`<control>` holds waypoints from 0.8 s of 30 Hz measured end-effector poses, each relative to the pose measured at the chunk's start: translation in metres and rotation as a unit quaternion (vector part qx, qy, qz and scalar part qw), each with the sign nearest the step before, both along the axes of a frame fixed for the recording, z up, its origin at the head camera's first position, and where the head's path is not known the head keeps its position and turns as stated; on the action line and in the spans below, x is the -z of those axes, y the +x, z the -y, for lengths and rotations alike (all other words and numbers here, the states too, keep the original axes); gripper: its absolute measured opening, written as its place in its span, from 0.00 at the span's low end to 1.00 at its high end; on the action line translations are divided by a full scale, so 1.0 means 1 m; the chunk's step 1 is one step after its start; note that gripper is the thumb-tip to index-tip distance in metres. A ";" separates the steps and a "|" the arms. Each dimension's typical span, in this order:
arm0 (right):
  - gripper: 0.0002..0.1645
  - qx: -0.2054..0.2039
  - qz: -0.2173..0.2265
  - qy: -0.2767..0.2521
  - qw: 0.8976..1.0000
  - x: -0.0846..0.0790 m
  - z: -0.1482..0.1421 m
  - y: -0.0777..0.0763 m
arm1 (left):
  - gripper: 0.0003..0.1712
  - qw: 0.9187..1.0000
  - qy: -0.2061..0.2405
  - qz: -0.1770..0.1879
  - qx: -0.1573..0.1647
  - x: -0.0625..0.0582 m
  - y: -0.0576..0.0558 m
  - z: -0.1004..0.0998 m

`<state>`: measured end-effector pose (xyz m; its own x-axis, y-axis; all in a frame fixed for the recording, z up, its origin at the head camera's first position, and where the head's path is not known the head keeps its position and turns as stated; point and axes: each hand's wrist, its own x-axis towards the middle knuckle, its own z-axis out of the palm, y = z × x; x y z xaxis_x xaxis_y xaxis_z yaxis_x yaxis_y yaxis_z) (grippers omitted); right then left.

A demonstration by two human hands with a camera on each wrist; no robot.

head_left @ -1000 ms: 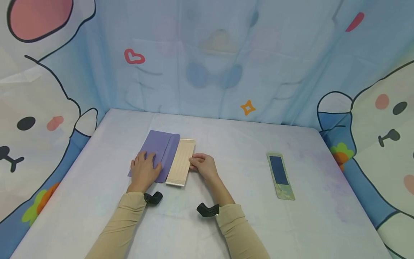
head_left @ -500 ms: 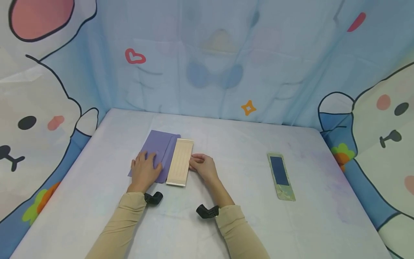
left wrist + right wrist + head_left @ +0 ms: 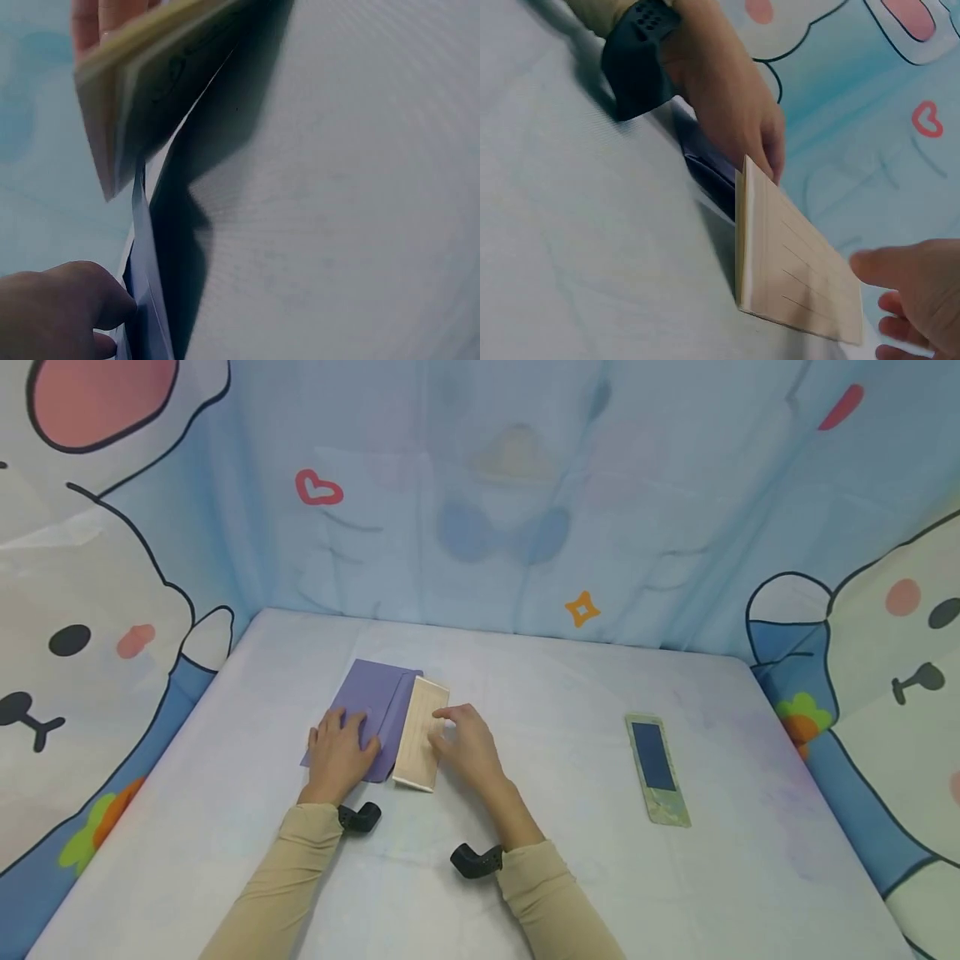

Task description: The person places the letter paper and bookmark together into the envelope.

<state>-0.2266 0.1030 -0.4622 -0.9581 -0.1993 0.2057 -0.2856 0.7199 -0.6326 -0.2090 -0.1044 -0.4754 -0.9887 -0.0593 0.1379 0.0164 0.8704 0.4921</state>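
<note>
A purple envelope (image 3: 373,693) lies on the left half of the table. My left hand (image 3: 339,752) rests on its lower left with the fingers spread. Along the envelope's right edge is a folded sheet of lined beige paper (image 3: 422,731), tilted, its several layers visible in the left wrist view. My right hand (image 3: 472,747) is at the paper's right side, index finger and thumb apart over its face. In the right wrist view, ruled lines show on the folded paper (image 3: 799,277), and a fingertip of my right hand (image 3: 922,292) meets its edge.
To the right on the white-covered table (image 3: 540,860) lies a long green card (image 3: 658,768) with a dark blue panel. A blue cartoon-print cloth (image 3: 495,585) hangs behind the table and at both sides. Each wrist carries a black camera (image 3: 477,861).
The folded paper has shifted slightly left against the envelope and then tilted. My right hand has moved from pinching its right edge to lie over its face. My left hand stays put.
</note>
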 end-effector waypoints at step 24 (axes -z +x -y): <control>0.37 -0.144 0.004 0.181 0.973 0.012 0.015 0.011 | 0.30 1.000 -0.008 0.004 -0.002 0.000 0.000 0.000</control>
<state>-0.2155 0.0880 -0.4742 -0.8533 -0.5173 0.0653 -0.5045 0.7873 -0.3545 -0.2094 -0.1041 -0.4756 -0.9896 -0.0606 0.1305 0.0093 0.8781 0.4784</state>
